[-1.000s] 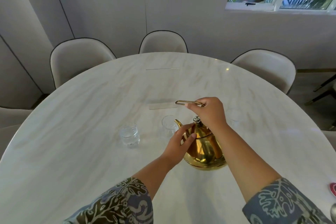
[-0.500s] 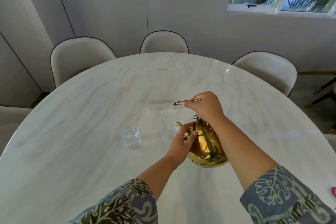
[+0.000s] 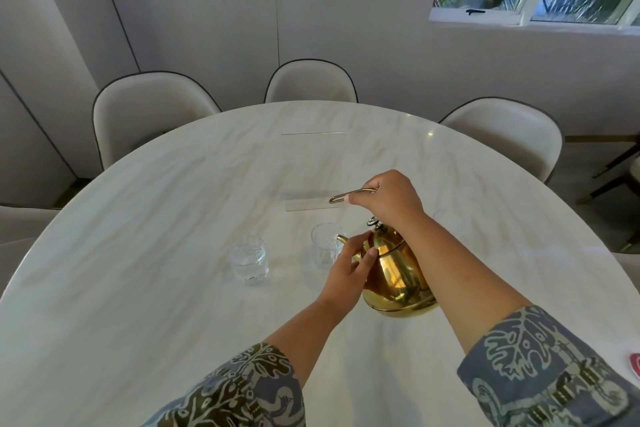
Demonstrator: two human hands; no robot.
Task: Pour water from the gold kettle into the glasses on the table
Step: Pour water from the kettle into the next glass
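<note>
The gold kettle (image 3: 394, 274) is held just above the white marble table (image 3: 145, 246), tipped toward the left. My right hand (image 3: 388, 198) grips its thin wire handle from above. My left hand (image 3: 349, 270) presses flat against the kettle's left side, below the spout. The spout tip reaches the rim of the middle glass (image 3: 323, 250), which looks empty. A second glass (image 3: 249, 262) to the left holds water. A third glass (image 3: 446, 222) is faintly visible behind my right forearm, mostly hidden.
A clear acrylic stand (image 3: 313, 199) is on the table just beyond the glasses. Three cream chairs (image 3: 311, 83) line the far edge. A red object (image 3: 635, 362) sits at the right edge near me.
The kettle has risen off the table and tilted left, bringing its spout to the middle glass. Both hands kept their hold and moved up with it.
</note>
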